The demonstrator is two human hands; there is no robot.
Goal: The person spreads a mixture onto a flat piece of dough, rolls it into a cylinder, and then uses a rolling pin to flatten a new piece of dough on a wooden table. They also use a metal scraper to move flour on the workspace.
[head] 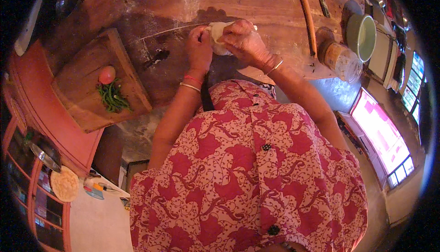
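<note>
A pale, soft-looking piece (217,31) is held in front of me, over the worn wooden worktop. Cloth or dough, I cannot tell which. The fingertips of my left hand (200,51) pinch its left edge. Opposite, my right hand (244,41) grips it with bent fingers that cover much of its right side. A small white tip (255,28) shows just beyond the right knuckles; what it belongs to is hidden.
To the left, a wooden board with a raised edge (127,68) carries a round reddish vegetable (107,75) and green chillies (112,96). A curved wooden stick (305,15) lies to the right. Beyond it are a clear jar (343,63) and a green bowl (361,37).
</note>
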